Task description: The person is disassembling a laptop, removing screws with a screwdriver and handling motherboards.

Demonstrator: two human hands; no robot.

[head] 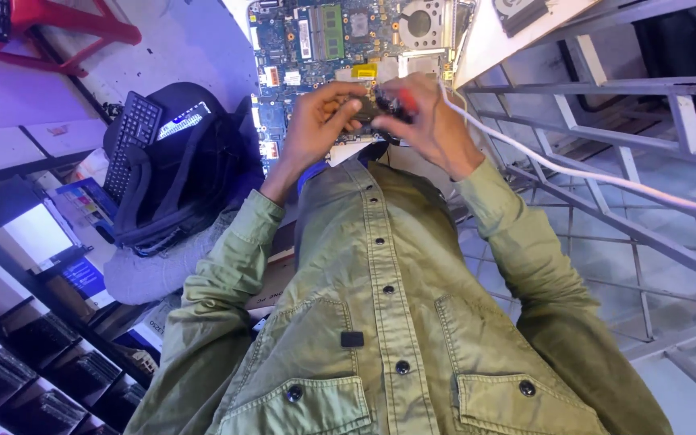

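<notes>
My left hand (316, 121) and my right hand (432, 121) meet in front of my green jacket, fingers closed together around a small dark part (374, 107). Something red (407, 101) shows between the fingers of my right hand; what it is cannot be told. A white cable (573, 171) runs from my right hand off to the right edge. Just beyond both hands lies a blue laptop motherboard (324, 40) with a green memory stick and a round fan cut-out.
A black backpack (179, 173) with a black keyboard (130, 141) on it lies at the left. A red stool (58, 24) stands at the top left. Shelves of dark laptops (34, 354) fill the lower left. Grey metal rails (606, 153) cross the right side.
</notes>
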